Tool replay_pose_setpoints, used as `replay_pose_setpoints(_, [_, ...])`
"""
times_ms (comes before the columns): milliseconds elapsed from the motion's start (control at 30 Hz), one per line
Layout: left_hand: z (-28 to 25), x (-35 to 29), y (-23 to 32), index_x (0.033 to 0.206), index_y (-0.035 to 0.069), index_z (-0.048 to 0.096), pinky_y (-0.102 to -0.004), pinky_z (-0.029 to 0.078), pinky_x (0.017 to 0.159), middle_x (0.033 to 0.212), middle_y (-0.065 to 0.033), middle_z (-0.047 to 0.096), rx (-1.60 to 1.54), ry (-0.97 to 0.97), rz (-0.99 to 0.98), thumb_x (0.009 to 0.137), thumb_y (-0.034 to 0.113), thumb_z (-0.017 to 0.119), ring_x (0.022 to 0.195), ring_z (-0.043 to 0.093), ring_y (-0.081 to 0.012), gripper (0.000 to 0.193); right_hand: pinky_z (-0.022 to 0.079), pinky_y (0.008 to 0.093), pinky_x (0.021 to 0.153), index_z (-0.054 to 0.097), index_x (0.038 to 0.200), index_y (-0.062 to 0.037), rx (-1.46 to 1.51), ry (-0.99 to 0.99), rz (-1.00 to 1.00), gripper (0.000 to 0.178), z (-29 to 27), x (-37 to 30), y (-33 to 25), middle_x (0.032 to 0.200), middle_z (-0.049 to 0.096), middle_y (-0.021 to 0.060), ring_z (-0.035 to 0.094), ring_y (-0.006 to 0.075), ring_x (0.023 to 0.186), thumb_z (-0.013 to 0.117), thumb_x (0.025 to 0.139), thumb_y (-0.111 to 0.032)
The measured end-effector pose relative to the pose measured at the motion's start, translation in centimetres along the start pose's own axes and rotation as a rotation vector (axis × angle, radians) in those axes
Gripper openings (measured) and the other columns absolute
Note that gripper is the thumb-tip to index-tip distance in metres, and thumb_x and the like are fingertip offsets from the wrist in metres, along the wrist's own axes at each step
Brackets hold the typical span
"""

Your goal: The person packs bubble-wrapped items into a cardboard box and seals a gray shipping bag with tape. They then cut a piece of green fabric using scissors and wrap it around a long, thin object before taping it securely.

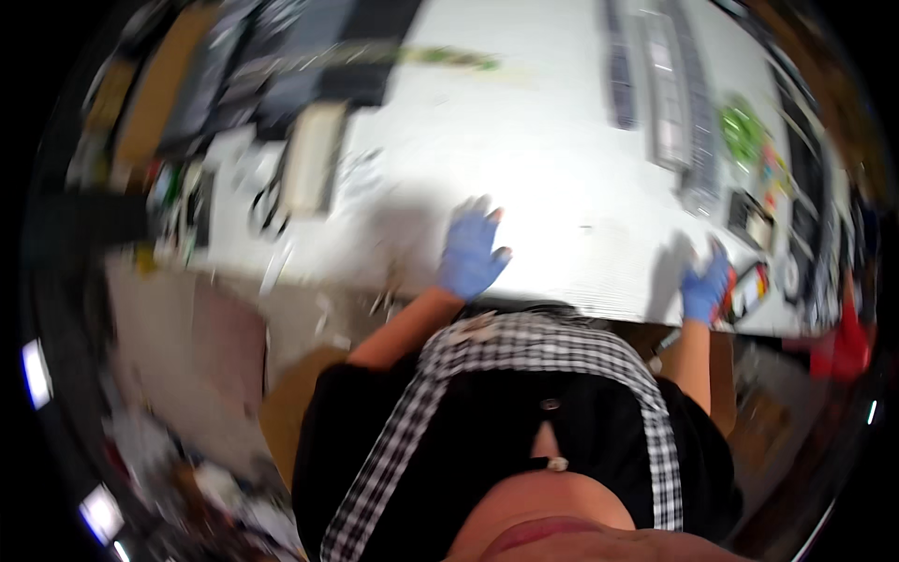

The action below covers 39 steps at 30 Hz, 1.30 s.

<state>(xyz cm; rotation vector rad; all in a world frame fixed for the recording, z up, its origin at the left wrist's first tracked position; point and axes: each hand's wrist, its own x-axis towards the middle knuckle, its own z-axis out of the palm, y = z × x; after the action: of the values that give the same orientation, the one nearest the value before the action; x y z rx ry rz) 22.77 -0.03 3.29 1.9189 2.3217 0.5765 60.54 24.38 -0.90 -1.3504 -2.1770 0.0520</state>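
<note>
My left hand [471,255], in a blue glove with bare fingertips, is over the white table [543,169] near its front edge. Its fingers are stretched out and apart, and nothing is in them. To the right, my right hand [704,284] wears the same kind of blue glove, near the table's front right corner. Its fingers point away from me, blurred, with no held thing visible. Right beside that palm is a red-orange object [727,292], partly covered by the hand; whether they touch is unclear.
Long strips in clear wrap [663,94] lie at the far right, near a green coil [742,129] and a small dark box [750,220]. At left are a cream block [315,159], black-handled scissors [267,208] and dark sheets [314,61]. A red object [840,347] is beyond the right corner.
</note>
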Motion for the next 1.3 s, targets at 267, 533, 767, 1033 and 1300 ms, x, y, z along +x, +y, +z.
replay_pose_setpoints(267, [-1.5,0.7,-1.2,0.132,0.009,0.046,-0.0552,0.022,0.111,0.137,-0.0177,0.044,0.274,-0.096,-0.072,0.079,0.039,0.064,0.133,0.034,-0.0396,0.062,0.044,0.0411,0.095,0.058,0.119,-0.0046,0.123,0.035,0.229,0.042,7.1,16.5,0.8,0.116,0.061,0.0188,0.057,0.0352,0.108,0.066,0.084,-0.027])
replay_pose_setpoints(533, [-2.8,-2.2,-4.8,0.134,0.015,0.045,-0.0585,0.023,0.110,0.141,-0.0190,0.040,0.247,-0.032,-0.057,0.076,0.034,0.068,0.133,0.033,-0.0407,0.066,0.047,0.0441,0.091,0.040,0.138,0.0015,-0.198,-0.381,0.024,0.060,7.9,21.6,-14.9,0.125,0.052,0.0272,0.053,0.0373,0.112,0.058,0.087,-0.023])
replay_pose_setpoints(767, [-1.7,-0.5,-5.5,0.134,0.013,0.047,-0.0593,0.024,0.109,0.140,-0.0205,0.042,0.242,-0.034,-0.024,0.075,0.032,0.069,0.131,0.036,-0.0438,0.065,0.047,0.0486,0.088,0.021,0.146,0.0065,-0.271,-0.447,0.267,0.079,13.1,23.1,-17.2,0.126,0.045,0.0295,0.053,0.0400,0.109,0.058,0.083,-0.022])
replay_pose_setpoints(1033, [-0.4,5.0,-7.0,0.132,0.001,0.047,-0.0585,0.024,0.109,0.139,-0.0266,0.041,0.280,-0.004,0.066,0.078,0.029,0.067,0.130,0.034,-0.0469,0.064,0.047,0.0426,0.093,0.019,0.143,0.0079,0.363,-0.572,0.534,0.096,6.2,7.9,-19.5,0.122,0.044,0.0277,0.053,0.0403,0.107,0.069,0.073,-0.035])
replay_pose_setpoints(1300, [0.8,7.9,-4.2,0.148,0.024,0.022,-0.0598,0.019,0.111,0.148,-0.0207,0.024,-0.089,-0.214,0.790,0.070,0.030,0.075,0.138,0.020,-0.0434,0.095,0.044,0.0412,0.097,0.034,0.139,0.0043,0.559,-0.515,0.413,0.081,1.7,-3.5,-22.7,0.116,0.053,0.0245,0.054,0.0374,0.111,0.070,0.077,-0.035])
